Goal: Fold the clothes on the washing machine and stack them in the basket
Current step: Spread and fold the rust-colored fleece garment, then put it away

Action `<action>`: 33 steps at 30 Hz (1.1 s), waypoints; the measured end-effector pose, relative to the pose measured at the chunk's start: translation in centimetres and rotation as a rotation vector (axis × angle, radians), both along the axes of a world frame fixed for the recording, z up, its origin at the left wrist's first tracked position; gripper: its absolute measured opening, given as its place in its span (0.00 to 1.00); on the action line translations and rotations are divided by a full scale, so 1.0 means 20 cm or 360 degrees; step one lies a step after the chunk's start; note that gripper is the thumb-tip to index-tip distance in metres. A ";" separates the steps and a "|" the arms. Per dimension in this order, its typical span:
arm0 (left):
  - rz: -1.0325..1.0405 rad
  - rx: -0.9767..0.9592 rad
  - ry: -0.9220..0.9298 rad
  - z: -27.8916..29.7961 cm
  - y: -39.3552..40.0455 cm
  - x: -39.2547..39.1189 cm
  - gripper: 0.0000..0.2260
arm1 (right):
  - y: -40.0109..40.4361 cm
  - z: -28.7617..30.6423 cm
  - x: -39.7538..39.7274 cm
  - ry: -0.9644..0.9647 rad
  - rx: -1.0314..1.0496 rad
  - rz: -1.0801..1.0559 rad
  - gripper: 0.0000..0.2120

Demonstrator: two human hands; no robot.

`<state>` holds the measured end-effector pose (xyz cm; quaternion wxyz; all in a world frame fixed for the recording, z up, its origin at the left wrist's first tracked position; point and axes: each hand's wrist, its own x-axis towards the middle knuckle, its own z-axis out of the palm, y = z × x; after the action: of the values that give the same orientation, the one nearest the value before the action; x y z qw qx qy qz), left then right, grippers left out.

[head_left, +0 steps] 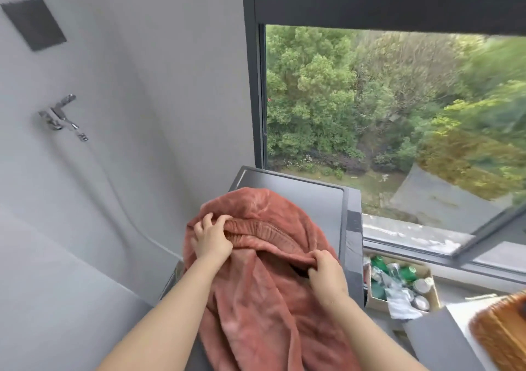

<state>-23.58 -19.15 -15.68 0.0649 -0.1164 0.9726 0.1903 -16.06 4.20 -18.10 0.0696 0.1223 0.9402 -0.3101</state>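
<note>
Pink fleece garment (elastic waistband), gripped by left hand, right hand

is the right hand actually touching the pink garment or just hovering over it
Touching. The head view shows the right hand with its fingers curled into a pinched fold of the pink garment, at the ribbed waistband edge, with no gap between them.

1. Grey wall on the left with a chrome tap and a dark square plate.
2. Dark-framed window shows green trees in daylight.
</note>
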 end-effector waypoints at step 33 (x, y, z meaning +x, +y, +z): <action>-0.0264 0.1239 0.1035 1.34 0.03 -0.21 0.12 | 0.17 1.27 -0.16 0.1415 -0.1116 -0.0850 0.09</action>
<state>-27.71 -18.52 11.05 -0.1877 0.0593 0.8056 0.5588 -19.18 7.54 7.30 -0.3722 0.1823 0.6584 -0.6282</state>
